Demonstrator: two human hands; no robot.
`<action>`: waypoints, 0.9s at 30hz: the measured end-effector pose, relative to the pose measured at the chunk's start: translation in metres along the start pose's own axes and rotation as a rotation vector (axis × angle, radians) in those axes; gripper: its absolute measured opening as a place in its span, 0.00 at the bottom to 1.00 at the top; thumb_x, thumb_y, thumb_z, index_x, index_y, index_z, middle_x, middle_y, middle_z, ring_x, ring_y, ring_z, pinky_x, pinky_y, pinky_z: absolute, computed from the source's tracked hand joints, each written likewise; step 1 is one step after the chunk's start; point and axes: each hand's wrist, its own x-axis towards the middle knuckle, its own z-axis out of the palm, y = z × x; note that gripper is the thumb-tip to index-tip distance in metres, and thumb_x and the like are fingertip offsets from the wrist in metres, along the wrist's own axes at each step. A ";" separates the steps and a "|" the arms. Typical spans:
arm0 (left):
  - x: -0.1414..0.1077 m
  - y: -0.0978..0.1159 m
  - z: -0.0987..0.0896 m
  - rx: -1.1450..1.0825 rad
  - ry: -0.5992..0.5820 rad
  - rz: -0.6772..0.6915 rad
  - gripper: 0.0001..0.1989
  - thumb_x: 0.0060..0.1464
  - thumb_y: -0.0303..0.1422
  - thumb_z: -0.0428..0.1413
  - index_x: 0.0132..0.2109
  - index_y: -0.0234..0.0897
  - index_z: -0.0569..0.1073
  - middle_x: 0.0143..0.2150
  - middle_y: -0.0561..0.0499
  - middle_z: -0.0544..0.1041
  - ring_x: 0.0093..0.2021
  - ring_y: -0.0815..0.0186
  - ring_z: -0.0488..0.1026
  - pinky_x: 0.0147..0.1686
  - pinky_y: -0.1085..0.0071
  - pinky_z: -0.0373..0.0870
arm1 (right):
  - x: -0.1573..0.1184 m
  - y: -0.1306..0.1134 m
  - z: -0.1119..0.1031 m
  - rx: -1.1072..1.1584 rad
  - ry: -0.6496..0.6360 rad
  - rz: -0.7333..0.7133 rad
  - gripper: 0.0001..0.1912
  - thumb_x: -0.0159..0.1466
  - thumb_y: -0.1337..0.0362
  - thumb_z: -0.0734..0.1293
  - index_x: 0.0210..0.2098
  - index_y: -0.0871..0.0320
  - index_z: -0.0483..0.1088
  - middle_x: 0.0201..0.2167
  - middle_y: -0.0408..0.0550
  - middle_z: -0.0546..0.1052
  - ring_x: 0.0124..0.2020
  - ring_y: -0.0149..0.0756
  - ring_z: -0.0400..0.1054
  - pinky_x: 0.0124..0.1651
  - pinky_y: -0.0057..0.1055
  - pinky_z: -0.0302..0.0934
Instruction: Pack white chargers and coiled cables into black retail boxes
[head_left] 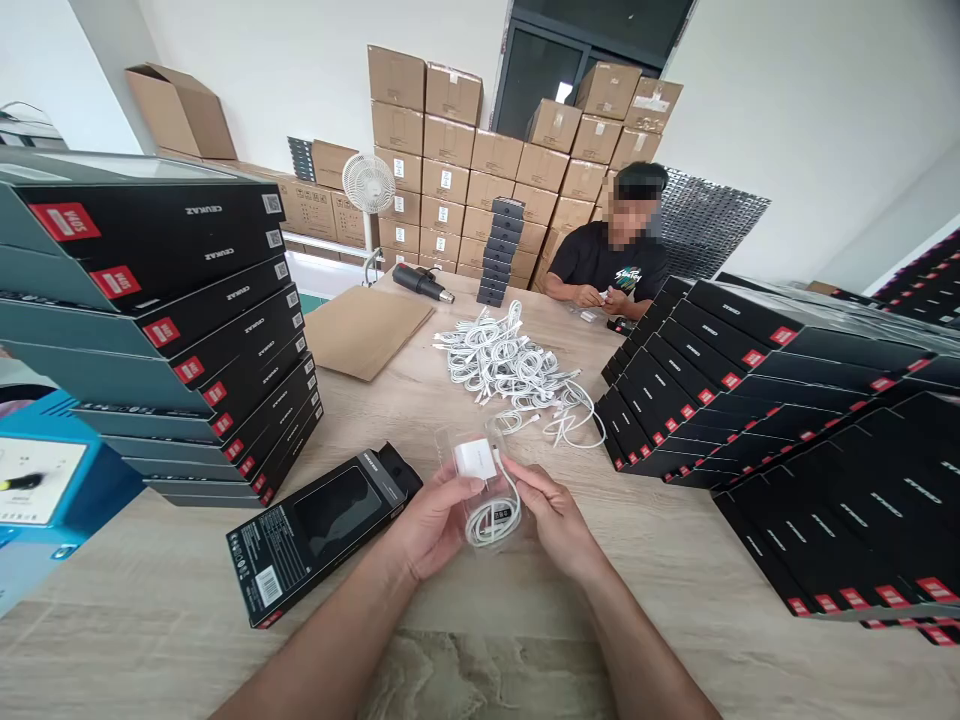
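Observation:
My left hand point(433, 522) grips the left side of a clear plastic tray point(444, 443), its thumb lying over the front. Inside the tray a white charger plug point(474, 459) fills the upper part, and a coiled white charging cable point(481, 538) lies in the lower part. At the tray's upper right side, the fingers of my right hand point(553, 512) are closed on the cable near its end; the fingertips are partly hidden. Left of my hands lies a black product box point(322, 532) with its flap open at the far end. Beyond the tray is a pile of coiled white cables point(502, 355).
Tall stacks of black boxes stand at the left point(225, 330) and right point(697, 380). Brown cardboard sheets point(371, 330), a heat gun point(421, 283) and a stack of small dark boxes point(501, 255) lie farther back. A co-worker point(611, 260) sits across the table.

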 end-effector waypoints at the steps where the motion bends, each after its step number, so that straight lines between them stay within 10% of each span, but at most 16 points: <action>1: 0.000 -0.001 0.001 -0.003 0.013 0.007 0.29 0.44 0.23 0.66 0.55 0.41 0.75 0.45 0.46 0.83 0.43 0.58 0.80 0.44 0.64 0.73 | 0.000 0.001 0.000 -0.004 -0.007 0.000 0.20 0.70 0.59 0.60 0.59 0.47 0.71 0.51 0.48 0.76 0.54 0.39 0.69 0.59 0.37 0.62; 11: -0.001 -0.004 0.005 -0.031 0.071 0.071 0.32 0.42 0.20 0.62 0.56 0.42 0.74 0.45 0.48 0.83 0.41 0.58 0.80 0.41 0.66 0.73 | -0.001 0.008 0.031 -0.624 0.255 -0.327 0.25 0.68 0.71 0.56 0.61 0.51 0.70 0.37 0.51 0.72 0.40 0.37 0.70 0.46 0.32 0.67; 27: -0.001 -0.005 0.004 -0.005 0.080 0.101 0.31 0.42 0.21 0.62 0.56 0.42 0.73 0.42 0.49 0.83 0.38 0.60 0.80 0.39 0.67 0.73 | -0.002 0.007 0.033 -0.497 0.185 -0.254 0.24 0.72 0.66 0.54 0.65 0.51 0.64 0.43 0.51 0.73 0.45 0.37 0.70 0.49 0.31 0.67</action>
